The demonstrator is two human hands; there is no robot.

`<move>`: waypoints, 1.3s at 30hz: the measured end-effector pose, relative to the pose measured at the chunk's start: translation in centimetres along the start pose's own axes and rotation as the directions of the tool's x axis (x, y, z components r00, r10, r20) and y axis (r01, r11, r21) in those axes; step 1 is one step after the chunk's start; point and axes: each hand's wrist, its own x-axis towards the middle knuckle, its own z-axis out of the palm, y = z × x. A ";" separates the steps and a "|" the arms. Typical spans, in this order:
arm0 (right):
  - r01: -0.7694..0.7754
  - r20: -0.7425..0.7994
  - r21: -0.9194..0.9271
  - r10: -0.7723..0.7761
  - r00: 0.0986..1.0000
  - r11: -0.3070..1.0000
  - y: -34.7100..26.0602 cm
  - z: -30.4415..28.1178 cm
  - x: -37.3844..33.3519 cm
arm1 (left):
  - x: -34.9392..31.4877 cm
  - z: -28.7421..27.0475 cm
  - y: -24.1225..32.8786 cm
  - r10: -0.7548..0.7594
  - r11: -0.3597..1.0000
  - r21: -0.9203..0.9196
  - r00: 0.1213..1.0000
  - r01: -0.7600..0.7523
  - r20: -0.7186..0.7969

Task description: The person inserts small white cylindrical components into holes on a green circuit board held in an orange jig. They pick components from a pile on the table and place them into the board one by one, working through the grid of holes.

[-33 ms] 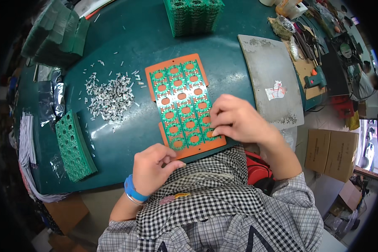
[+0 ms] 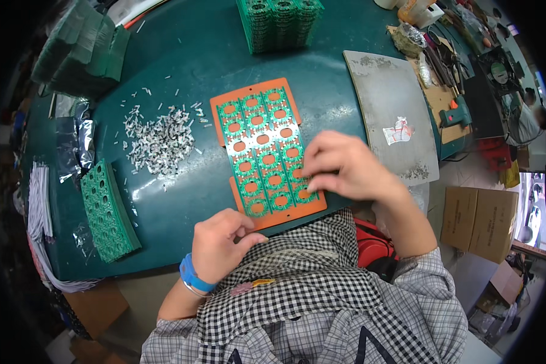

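Note:
A green circuit board panel (image 2: 262, 139) with several oval cutouts lies on an orange fixture plate (image 2: 224, 98) in front of me. My right hand (image 2: 340, 167) is over the panel's lower right part, fingers curled and thumb drawn in toward them. Anything between its fingertips is too small to make out. At the plate's lower left corner rests my left hand (image 2: 221, 242), its fingers bent against the corner and its thumb apart along the front edge. A loose pile of small white and silvery parts (image 2: 161, 139) lies left of the plate.
Stacked green panels stand at the far side (image 2: 279, 27), far left (image 2: 82, 51) and near left (image 2: 106, 212). White wires (image 2: 39, 206) hang over the left edge. A grey board (image 2: 394, 115) lies right, with a green-handled tool (image 2: 455, 115) beyond. A cardboard box (image 2: 485, 224) sits lower right.
My right hand has shifted slightly up and away from the panel's lower right corner, its thumb lifting off. The left hand, panel and plate keep their places.

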 end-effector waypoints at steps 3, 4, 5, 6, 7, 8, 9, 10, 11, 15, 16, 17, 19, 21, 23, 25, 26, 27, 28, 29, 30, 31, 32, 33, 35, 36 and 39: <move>-0.179 -0.087 -0.023 0.176 0.981 0.984 1.8 -2.2 3.0 | -0.4 0.2 -0.3 0.061 0.993 0.097 0.998 -0.061 0.000; -0.245 -0.143 -0.080 0.232 0.962 0.966 2.4 -2.4 4.7 | -0.4 0.2 -0.3 0.082 0.989 0.126 0.997 -0.082 0.010; -0.282 -0.224 -0.155 0.245 0.943 0.947 4.4 -1.8 6.4 | -0.4 0.4 -0.5 0.086 0.987 0.138 0.996 -0.084 -0.011; -0.325 -0.308 -0.227 0.249 0.918 0.918 6.7 -0.9 7.6 | -0.4 0.6 -0.7 0.096 0.985 0.150 0.995 -0.090 -0.031; -0.288 -0.281 -0.279 0.208 0.937 0.916 8.0 -0.4 8.8 | -0.3 0.6 -0.8 0.103 0.982 0.164 0.993 -0.093 -0.053; -0.247 -0.252 -0.330 0.167 0.953 0.911 8.2 -0.3 10.0 | -0.2 0.7 -0.9 0.091 0.986 0.143 0.994 -0.082 -0.057; -0.205 -0.221 -0.379 0.127 0.967 0.903 8.2 -0.4 10.5 | -0.2 0.7 -0.9 0.079 0.990 0.123 0.995 -0.071 -0.060; -0.332 -0.169 -0.252 0.296 0.940 0.909 8.3 -1.1 10.7 | -0.1 0.7 -0.8 0.068 0.993 0.102 0.996 -0.061 -0.063; -0.451 -0.075 -0.129 0.445 0.892 0.883 6.9 -1.8 11.5 | -0.3 0.6 -1.2 0.060 0.993 0.106 0.996 -0.052 -0.068; -0.705 0.100 0.264 0.708 0.699 0.658 3.8 -4.4 9.3 | -0.2 -0.6 -2.0 0.058 0.992 0.114 0.993 -0.047 -0.098; -0.718 0.115 0.322 0.727 0.677 0.617 4.3 -5.3 7.6 | 0.0 -1.0 -2.4 0.060 0.992 0.113 0.992 -0.048 -0.108; -0.698 0.146 0.411 0.714 0.685 0.586 4.2 -6.3 5.7 | 0.4 -1.5 -2.9 0.057 0.988 0.151 0.989 -0.037 -0.135; -0.609 0.153 0.574 0.659 0.736 0.547 4.0 -7.6 1.6 | 1.8 -2.4 -4.5 0.070 0.979 0.200 0.983 -0.035 -0.172; -0.553 0.073 0.669 0.697 0.713 0.496 1.6 -7.6 -1.6 | 3.7 -3.7 -5.0 0.148 0.957 0.282 0.956 -0.073 -0.252; -0.418 -0.056 0.801 0.748 0.662 0.429 0.0 -7.0 -5.3 | 6.5 -4.6 -5.0 0.276 0.910 0.386 0.915 -0.150 -0.296; -0.306 -0.150 0.852 0.758 0.635 0.425 -1.2 -5.7 -8.3 | 10.0 -4.9 -6.0 0.427 0.830 0.497 0.860 -0.251 -0.279; -0.247 -0.195 0.873 0.764 0.615 0.421 -1.6 -4.9 -9.7 | 11.4 -4.9 -6.6 0.498 0.780 0.551 0.827 -0.297 -0.260; -0.224 -0.205 0.885 0.773 0.600 0.408 -2.4 -4.0 -10.3 | 12.6 -4.9 -7.3 0.479 0.781 0.569 0.831 -0.257 -0.284; -0.200 -0.213 0.897 0.782 0.585 0.394 -3.3 -2.8 -10.5 | 13.5 -5.1 -8.1 0.460 0.781 0.586 0.833 -0.215 -0.308; -0.177 -0.226 0.907 0.796 0.562 0.382 -4.1 -1.5 -10.7 | 14.5 -5.0 -8.9 0.443 0.782 0.596 0.834 -0.181 -0.328; -0.143 -0.196 0.933 0.797 0.571 0.331 -4.7 0.0 -11.3 | 15.2 -5.2 -9.3 0.433 0.772 0.615 0.841 -0.159 -0.326; -0.127 -0.161 0.952 0.809 0.565 0.278 -5.5 1.6 -11.3 | 15.6 -5.6 -9.8 0.417 0.762 0.634 0.849 -0.131 -0.326; -0.178 -0.112 0.947 0.796 0.595 0.266 -6.1 3.3 -11.3 | 15.8 -5.9 -10.2 0.400 0.750 0.653 0.857 -0.104 -0.324; -0.142 -0.093 0.962 0.770 0.631 0.232 -6.4 5.5 -11.4 | 15.9 -6.0 -10.4 0.362 0.756 0.651 0.867 -0.060 -0.341; -0.286 0.062 0.941 0.737 0.673 0.182 -6.6 9.6 -12.2 | 15.8 -6.1 -9.9 0.325 0.739 0.674 0.880 -0.009 -0.345; -0.390 0.206 0.916 0.720 0.663 0.098 -7.3 10.4 -12.0 | 15.8 -6.0 -9.7 0.308 0.727 0.687 0.887 0.014 -0.344; -0.627 0.374 0.639 0.533 0.759 0.445 -7.4 12.1 -10.8 | 15.5 -6.2 -9.9 0.298 0.732 0.679 0.868 0.059 -0.397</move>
